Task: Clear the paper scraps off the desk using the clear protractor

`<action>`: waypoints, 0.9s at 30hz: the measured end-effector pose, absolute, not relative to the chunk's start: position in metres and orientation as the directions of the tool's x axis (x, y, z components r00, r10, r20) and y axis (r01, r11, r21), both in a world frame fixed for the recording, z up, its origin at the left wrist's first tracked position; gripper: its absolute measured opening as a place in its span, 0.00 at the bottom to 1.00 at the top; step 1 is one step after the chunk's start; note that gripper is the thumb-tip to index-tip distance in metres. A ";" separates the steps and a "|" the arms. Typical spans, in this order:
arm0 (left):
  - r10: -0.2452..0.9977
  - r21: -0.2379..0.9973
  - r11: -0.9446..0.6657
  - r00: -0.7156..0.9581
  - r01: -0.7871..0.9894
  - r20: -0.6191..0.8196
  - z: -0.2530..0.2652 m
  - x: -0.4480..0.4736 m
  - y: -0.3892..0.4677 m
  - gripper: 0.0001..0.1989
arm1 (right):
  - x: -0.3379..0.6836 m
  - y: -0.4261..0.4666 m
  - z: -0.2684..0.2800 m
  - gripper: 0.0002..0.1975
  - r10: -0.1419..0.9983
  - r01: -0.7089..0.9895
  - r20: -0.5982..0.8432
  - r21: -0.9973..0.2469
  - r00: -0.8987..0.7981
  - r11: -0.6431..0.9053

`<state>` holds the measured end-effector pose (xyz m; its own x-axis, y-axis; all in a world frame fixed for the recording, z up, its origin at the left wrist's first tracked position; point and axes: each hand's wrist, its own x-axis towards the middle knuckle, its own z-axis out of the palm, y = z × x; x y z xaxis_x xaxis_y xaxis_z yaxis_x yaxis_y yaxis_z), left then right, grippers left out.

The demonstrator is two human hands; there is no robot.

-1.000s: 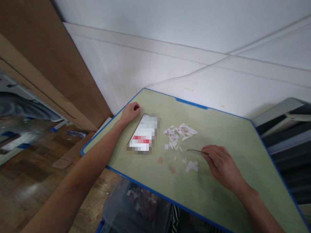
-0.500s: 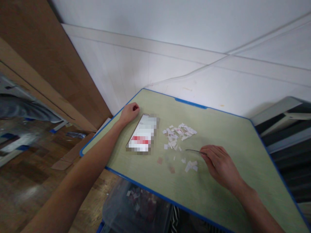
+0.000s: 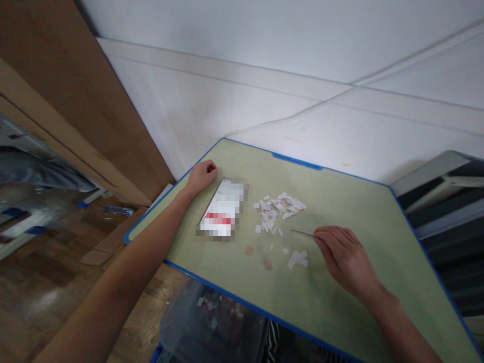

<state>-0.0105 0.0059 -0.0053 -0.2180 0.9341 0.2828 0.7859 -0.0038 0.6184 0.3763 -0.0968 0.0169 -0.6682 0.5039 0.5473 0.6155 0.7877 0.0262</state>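
My right hand (image 3: 342,254) pinches a pair of thin dark tweezers (image 3: 302,233), whose tip points left above the table. Below and left of that tip lies a small group of white paper scraps (image 3: 298,258). A larger heap of paper scraps (image 3: 289,204), some with pinkish marks, spreads beyond the tip. At the table's left edge my left hand (image 3: 203,175) rests in a loose fist, and nothing shows in it. Beside it lies a smartphone (image 3: 215,204) with a lit screen, partly blurred out.
The pale green table (image 3: 363,206) has a blue rim and stands against a white wall (image 3: 264,101). Two faint reddish patches (image 3: 248,250) mark its top. Under the front edge sits a clear plastic bin (image 3: 181,322) with scraps. Folded furniture (image 3: 449,176) leans at the right.
The tweezers have turned slightly in my right hand, with the tip a little higher and further right. My left hand, the phone and the scraps look unmoved.
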 end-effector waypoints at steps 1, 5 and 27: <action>0.934 0.619 -0.004 -0.218 0.785 0.282 -0.005 -0.010 0.006 0.03 | 0.376 -0.097 0.017 0.07 0.502 0.613 0.554 0.019 -0.664 0.790; 0.937 0.621 -0.003 -0.215 0.783 0.275 -0.005 -0.011 0.006 0.03 | 0.374 -0.099 0.017 0.08 0.455 0.549 0.547 0.011 -0.703 0.836; 0.942 0.627 -0.004 -0.208 0.779 0.264 -0.004 -0.010 0.005 0.03 | 0.364 -0.106 0.018 0.13 0.409 0.462 0.467 -0.002 -0.784 0.887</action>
<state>-0.0099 0.0047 -0.0037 -0.2079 0.9419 0.2638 0.7792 -0.0036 0.6268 0.3641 -0.1061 0.0179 -0.7837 0.4093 0.4672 0.4619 0.8869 -0.0022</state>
